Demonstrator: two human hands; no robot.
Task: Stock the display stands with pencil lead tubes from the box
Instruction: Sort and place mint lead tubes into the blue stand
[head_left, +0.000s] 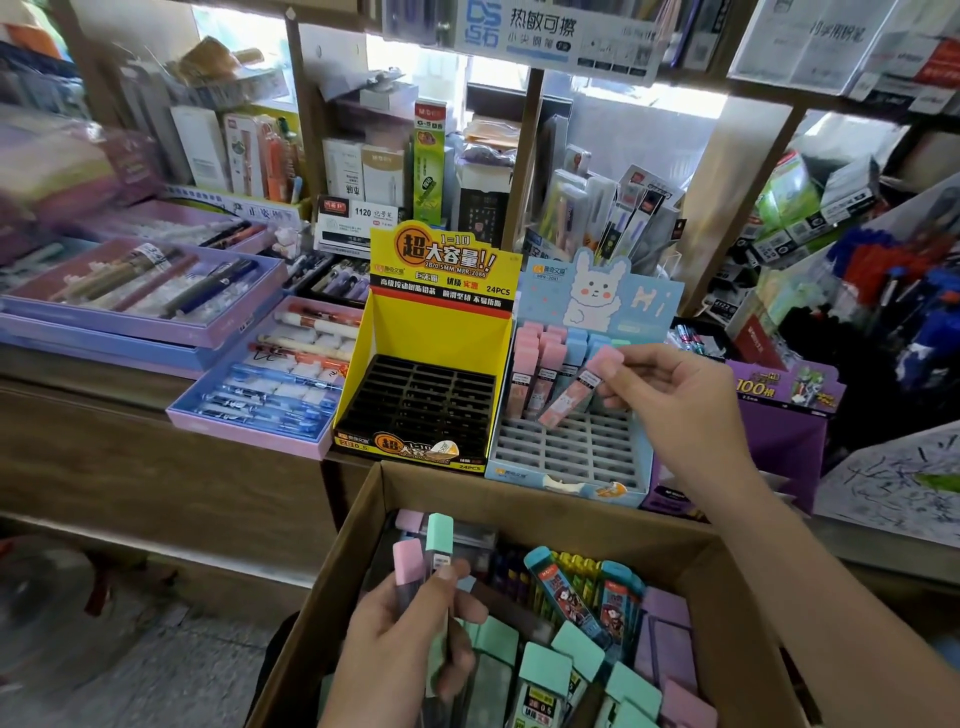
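Observation:
My right hand (670, 395) pinches a pink-capped lead tube (576, 391), tilted over the grey slot grid of the light-blue rabbit display stand (571, 457). Several pink and blue tubes (540, 358) stand in that stand's back rows. The yellow display stand (415, 400) to its left has a black slot grid with nothing in it. My left hand (415, 639) grips two tubes, one pink-capped (408, 561) and one green-capped (439, 535), above the open cardboard box (519, 499). The box holds several green, pink, purple and blue tubes (571, 654).
Purple trays of pens (270, 374) lie on the wooden counter left of the yellow stand. A purple display box (784, 415) stands right of the blue stand. Shelves behind are packed with stationery. A scribbled paper sheet (898, 483) lies at far right.

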